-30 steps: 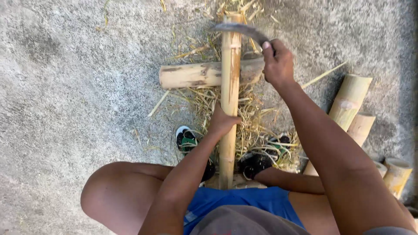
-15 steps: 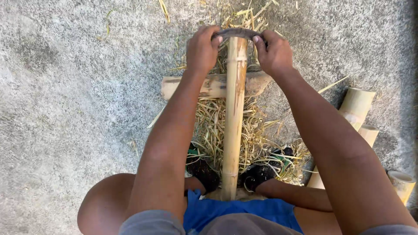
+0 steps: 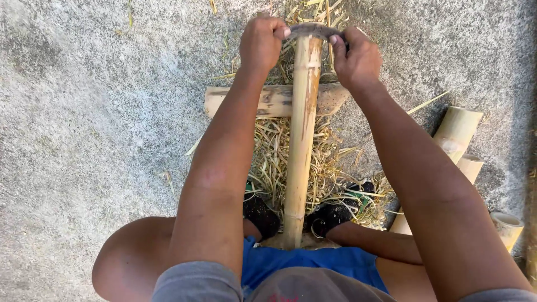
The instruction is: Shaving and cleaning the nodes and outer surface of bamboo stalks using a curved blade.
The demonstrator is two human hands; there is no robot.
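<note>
Concrete floor lay under everything. Bamboo pole ran from 6 to 12 o'clock across a crosswise log, shavings beneath. Left hand and right hand each gripped an end of a curved blade at the pole's far tip; seemingly a scraping stroke, calling for an even pull toward 6.

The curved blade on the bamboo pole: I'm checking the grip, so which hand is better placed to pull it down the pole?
Neither clearly. The left hand and right hand each grip one end of the curved blade across the bamboo pole.
</note>
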